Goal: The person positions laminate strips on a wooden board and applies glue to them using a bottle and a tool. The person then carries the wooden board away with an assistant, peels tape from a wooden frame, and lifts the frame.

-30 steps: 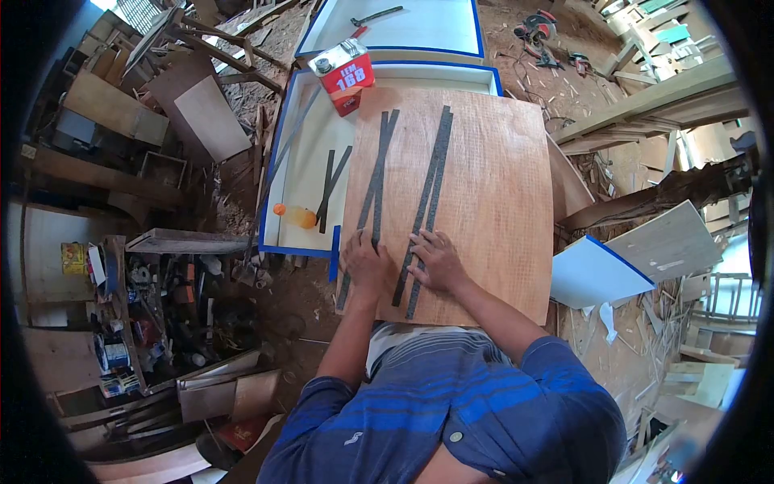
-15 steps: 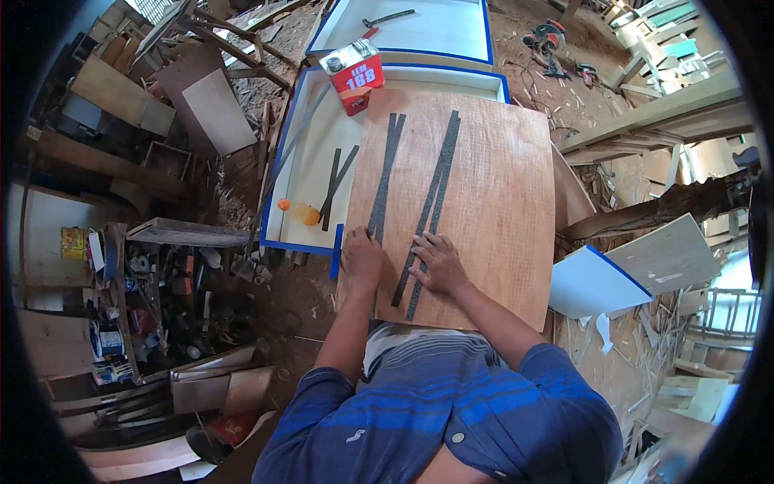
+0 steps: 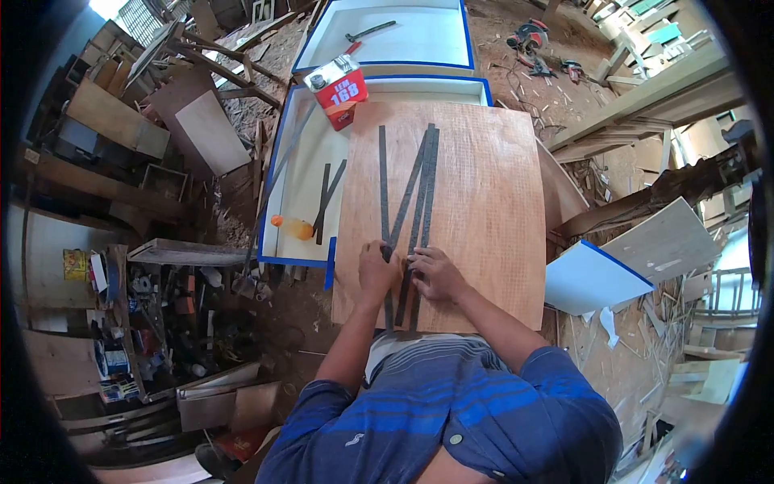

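Observation:
A reddish wooden board (image 3: 484,210) lies in front of me with several long dark speckled strips on it. One strip (image 3: 383,173) runs nearly straight up at the left. Another strip (image 3: 409,189) slants across, its top meeting the strips at the right (image 3: 429,185). My left hand (image 3: 376,274) is closed around the lower part of the left strips, its thumb and fingertips pinching a dark piece. Close beside it, my right hand (image 3: 438,275) rests with curled fingers on the lower part of the right-hand strips; its fingertips partly hide them.
Under the board's far end is a white, blue-edged open box (image 3: 294,173). It holds a red can (image 3: 340,97), a bottle of orange liquid (image 3: 297,229) and two crossed dark strips (image 3: 324,202). Beyond, a hammer (image 3: 372,31) lies in another box. Power tools (image 3: 532,40) lie on the ground.
One strip of the left pair has swung its top rightward to the right-hand strips. My left hand has moved right, nearer my right hand. The view has shifted slightly.

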Demonstrator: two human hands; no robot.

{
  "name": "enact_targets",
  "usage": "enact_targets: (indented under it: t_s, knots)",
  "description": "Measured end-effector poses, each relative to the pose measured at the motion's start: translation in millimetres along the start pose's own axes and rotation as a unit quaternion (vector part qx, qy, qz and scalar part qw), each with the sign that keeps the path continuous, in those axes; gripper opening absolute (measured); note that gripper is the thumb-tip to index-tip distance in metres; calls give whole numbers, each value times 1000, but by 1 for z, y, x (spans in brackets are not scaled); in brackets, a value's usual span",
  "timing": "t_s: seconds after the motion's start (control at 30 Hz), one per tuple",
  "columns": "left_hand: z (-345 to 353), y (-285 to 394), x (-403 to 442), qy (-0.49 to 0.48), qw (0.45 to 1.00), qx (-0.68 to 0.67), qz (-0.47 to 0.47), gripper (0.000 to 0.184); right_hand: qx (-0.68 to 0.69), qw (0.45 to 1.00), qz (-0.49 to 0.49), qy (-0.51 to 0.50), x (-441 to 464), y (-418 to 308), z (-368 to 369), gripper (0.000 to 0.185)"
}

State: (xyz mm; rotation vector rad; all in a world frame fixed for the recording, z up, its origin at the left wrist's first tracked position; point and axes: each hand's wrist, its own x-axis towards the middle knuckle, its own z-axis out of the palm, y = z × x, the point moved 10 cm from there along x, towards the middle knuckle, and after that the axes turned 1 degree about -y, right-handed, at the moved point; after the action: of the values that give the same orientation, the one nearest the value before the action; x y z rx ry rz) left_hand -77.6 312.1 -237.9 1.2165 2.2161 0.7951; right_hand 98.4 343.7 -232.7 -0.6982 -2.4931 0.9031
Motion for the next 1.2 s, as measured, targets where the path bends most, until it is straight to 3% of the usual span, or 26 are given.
enact_targets:
  t_s: [0.1,0.4,0.7,0.9,1.0,1.2]
  knots:
    - [-7,8,-10,102,993,55,29,43,11,1000,22,12,-7,4,-8,39]
    - [27,3,-5,1,1000,23,20,38,-121,992,41,16,-28,2,-27,48]
    - [0,-3,-30,111,992,-51,25,32,-120,992,27,-22,-30,14,-23,50]
    - [6,-7,-39,105,992,48,46,30,-120,991,36,-35,-28,14,-23,49]
    - [13,-3,-35,92,995,-6,34,29,-117,992,35,-40,-25,13,-19,50]
    - [37,17,-21,60,997,9,39,34,-123,990,25,-64,-14,17,-9,54]
